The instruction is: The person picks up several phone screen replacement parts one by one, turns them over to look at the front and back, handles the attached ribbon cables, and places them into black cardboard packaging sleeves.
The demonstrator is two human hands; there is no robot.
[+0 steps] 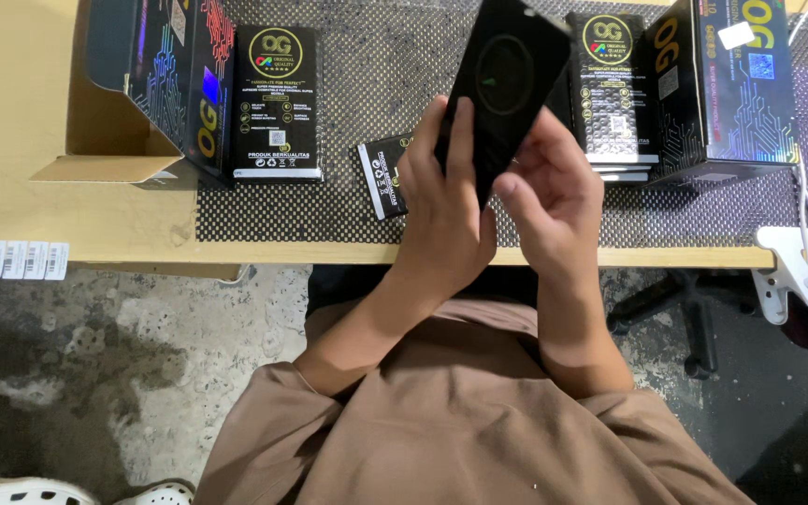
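Two hands over near bench edge, sharing one flat black packet. Best handled by its edges, kept level above mesh mat. Left hand closed round packet's lower end, fingers wrapped behind. Right hand half curled, thumb and fingertips pinching right edge. Farther: small black pack left, boxes beyond.

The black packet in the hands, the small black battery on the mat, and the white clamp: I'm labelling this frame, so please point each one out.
black packet (507,79), head view, middle of its face.
small black battery (382,176), head view, its label.
white clamp (790,265), head view, its body.
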